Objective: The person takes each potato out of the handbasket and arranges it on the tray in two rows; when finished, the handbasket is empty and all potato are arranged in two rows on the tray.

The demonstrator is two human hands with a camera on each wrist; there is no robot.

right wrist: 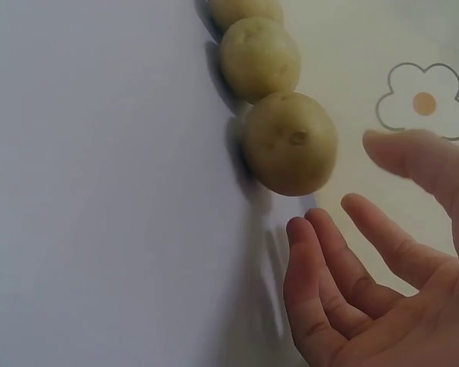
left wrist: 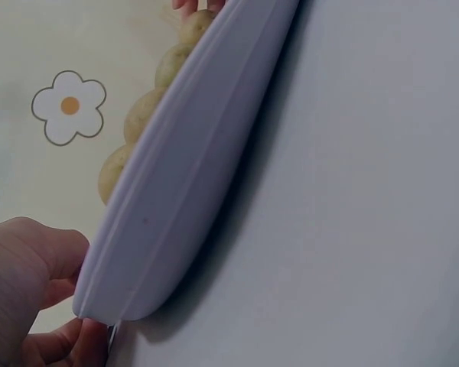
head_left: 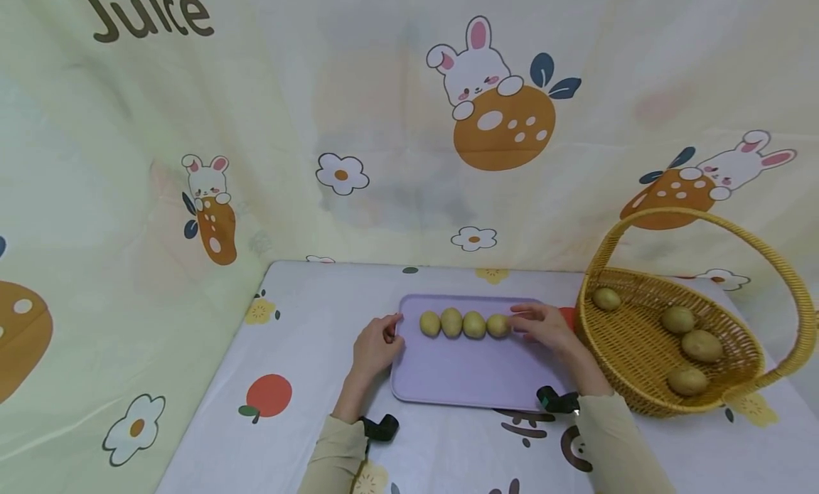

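A row of several potatoes [head_left: 451,323] lies along the far part of a shallow lilac tray [head_left: 461,373]. At the tray's left rim is my left hand [head_left: 376,346]; its thumb and curled fingers hold the edge, as the left wrist view shows from beside the tray wall [left wrist: 176,191]. My right hand [head_left: 544,325] is over the tray's right part, beside the rightmost potato [right wrist: 291,145]. In the right wrist view its thumb and fingers [right wrist: 329,267] are spread and relaxed, a small gap away from that potato, with nothing between them.
A yellow woven basket [head_left: 614,366] with a tall handle stands to the right of the tray, close by my right forearm. Several more potatoes [head_left: 702,345] lie inside it. A patterned cloth [head_left: 320,337] covers the table, and a printed curtain [head_left: 384,124] hangs behind.
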